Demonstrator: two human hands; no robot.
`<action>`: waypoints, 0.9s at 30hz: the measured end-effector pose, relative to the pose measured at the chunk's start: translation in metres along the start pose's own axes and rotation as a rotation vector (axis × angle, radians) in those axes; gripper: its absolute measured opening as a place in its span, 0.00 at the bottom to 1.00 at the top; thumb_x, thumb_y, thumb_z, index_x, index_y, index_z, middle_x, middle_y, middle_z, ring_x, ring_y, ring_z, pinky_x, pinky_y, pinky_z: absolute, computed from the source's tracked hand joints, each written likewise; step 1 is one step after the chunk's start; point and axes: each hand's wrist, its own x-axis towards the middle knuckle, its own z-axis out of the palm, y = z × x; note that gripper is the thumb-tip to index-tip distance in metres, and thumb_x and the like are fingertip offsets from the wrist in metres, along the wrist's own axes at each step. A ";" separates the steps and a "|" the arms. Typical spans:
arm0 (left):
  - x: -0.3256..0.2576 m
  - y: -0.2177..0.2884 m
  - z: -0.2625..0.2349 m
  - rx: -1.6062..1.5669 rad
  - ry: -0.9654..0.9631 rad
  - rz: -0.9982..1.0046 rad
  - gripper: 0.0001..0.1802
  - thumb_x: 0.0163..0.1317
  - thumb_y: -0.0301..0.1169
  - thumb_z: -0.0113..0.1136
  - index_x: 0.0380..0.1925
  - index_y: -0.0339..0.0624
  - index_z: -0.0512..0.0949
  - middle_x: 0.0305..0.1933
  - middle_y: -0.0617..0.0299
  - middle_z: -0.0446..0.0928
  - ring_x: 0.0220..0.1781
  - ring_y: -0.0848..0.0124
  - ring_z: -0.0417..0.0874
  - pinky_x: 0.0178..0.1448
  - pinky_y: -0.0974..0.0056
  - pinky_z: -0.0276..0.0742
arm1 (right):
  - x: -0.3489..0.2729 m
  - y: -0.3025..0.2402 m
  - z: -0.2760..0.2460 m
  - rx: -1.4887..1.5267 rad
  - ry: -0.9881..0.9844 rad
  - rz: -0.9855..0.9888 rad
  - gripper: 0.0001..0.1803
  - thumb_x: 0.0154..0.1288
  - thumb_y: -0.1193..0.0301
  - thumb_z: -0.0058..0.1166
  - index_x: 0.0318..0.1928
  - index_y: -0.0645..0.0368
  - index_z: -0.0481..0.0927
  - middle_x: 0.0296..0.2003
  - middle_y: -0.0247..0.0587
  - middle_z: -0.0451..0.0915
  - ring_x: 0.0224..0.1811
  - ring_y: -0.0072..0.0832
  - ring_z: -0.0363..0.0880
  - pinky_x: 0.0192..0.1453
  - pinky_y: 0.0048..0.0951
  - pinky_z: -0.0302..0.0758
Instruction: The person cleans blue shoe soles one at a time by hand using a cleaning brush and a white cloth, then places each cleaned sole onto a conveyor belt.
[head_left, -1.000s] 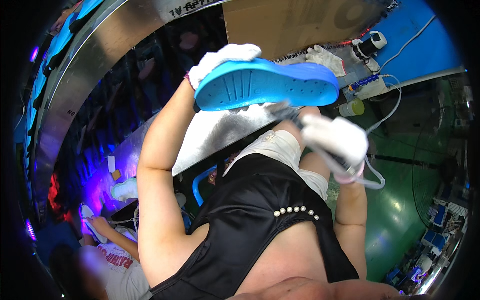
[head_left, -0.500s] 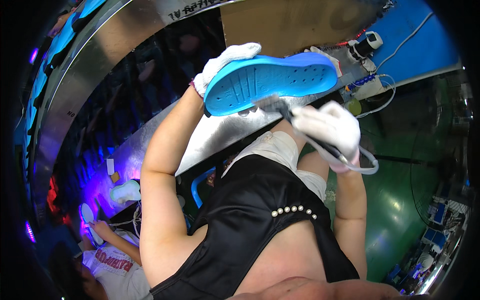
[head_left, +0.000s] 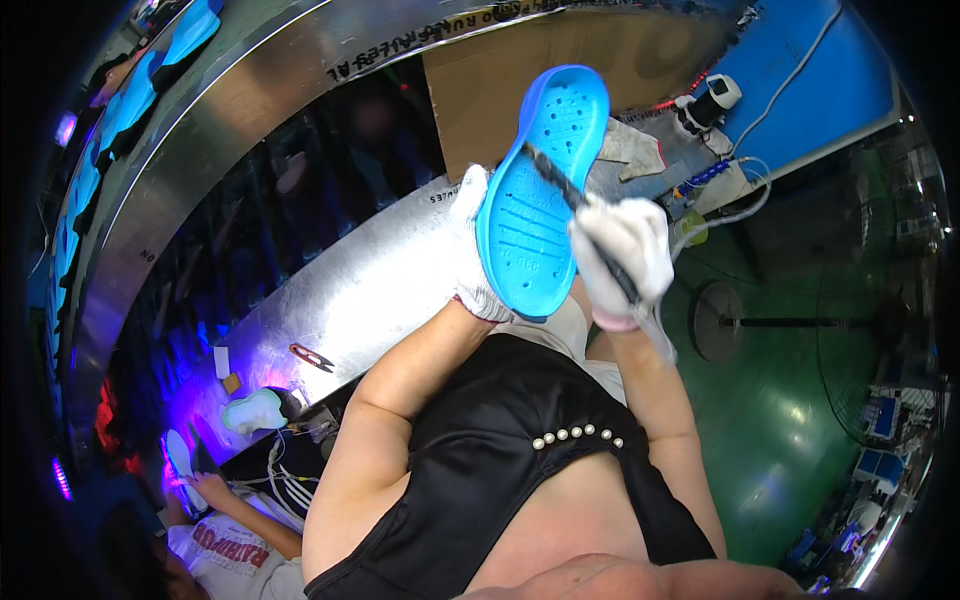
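Note:
A bright blue shoe sole (head_left: 525, 225) stands nearly upright, its inner face with holes and ridges toward me. My left hand (head_left: 468, 245), in a white knit glove, grips its left edge and heel end. My right hand (head_left: 628, 255), also in a white glove, is closed round the dark handle of a brush (head_left: 555, 175) with a pale tube trailing by the wrist. The brush tip lies at the left side of the sole, around its middle. The left fingers behind the sole are hidden.
A metal worktable (head_left: 375, 265) carries red thread snips (head_left: 311, 357) and a loose white glove (head_left: 632, 150). Cardboard (head_left: 560, 75) stands behind the sole. Curving on the left is a metal-edged conveyor with blue pieces. A co-worker's hand (head_left: 210, 490) holds another sole at lower left.
My left hand has turned the sole from lying sideways to nearly upright. The brush has moved from the sole's near edge up to its inner left side. The snips have come into view.

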 end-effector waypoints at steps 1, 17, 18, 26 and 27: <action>0.000 0.000 0.002 -0.002 -0.026 0.014 0.40 0.67 0.61 0.40 0.62 0.36 0.67 0.56 0.48 0.76 0.53 0.57 0.79 0.60 0.56 0.76 | 0.009 0.000 0.002 -0.084 -0.030 -0.022 0.18 0.43 0.79 0.69 0.39 0.55 0.82 0.33 0.36 0.81 0.35 0.34 0.78 0.44 0.35 0.72; -0.007 0.031 0.004 0.183 -0.088 0.042 0.50 0.62 0.70 0.35 0.62 0.31 0.65 0.51 0.37 0.76 0.45 0.46 0.83 0.46 0.46 0.83 | -0.017 -0.048 -0.029 0.807 -0.181 0.834 0.11 0.49 0.78 0.65 0.36 0.62 0.82 0.31 0.37 0.82 0.30 0.22 0.78 0.39 0.23 0.71; -0.003 0.030 0.005 0.219 -0.056 0.065 0.50 0.61 0.70 0.35 0.61 0.31 0.66 0.51 0.37 0.76 0.44 0.47 0.83 0.45 0.46 0.83 | -0.021 -0.044 -0.021 0.967 0.146 1.016 0.06 0.58 0.78 0.59 0.37 0.65 0.81 0.31 0.39 0.81 0.33 0.21 0.78 0.39 0.23 0.73; 0.010 0.101 0.094 0.484 -0.401 0.360 0.41 0.66 0.59 0.42 0.59 0.26 0.66 0.50 0.43 0.76 0.52 0.52 0.79 0.56 0.57 0.78 | -0.024 -0.006 -0.015 1.571 0.529 1.172 0.09 0.68 0.72 0.55 0.46 0.61 0.77 0.35 0.35 0.79 0.34 0.22 0.76 0.36 0.25 0.70; 0.025 0.116 0.109 0.472 -0.315 0.460 0.34 0.70 0.52 0.43 0.59 0.29 0.67 0.51 0.45 0.76 0.51 0.55 0.79 0.57 0.60 0.78 | -0.025 -0.004 -0.012 1.538 0.500 1.187 0.16 0.65 0.65 0.60 0.49 0.59 0.76 0.33 0.34 0.81 0.29 0.21 0.71 0.39 0.25 0.69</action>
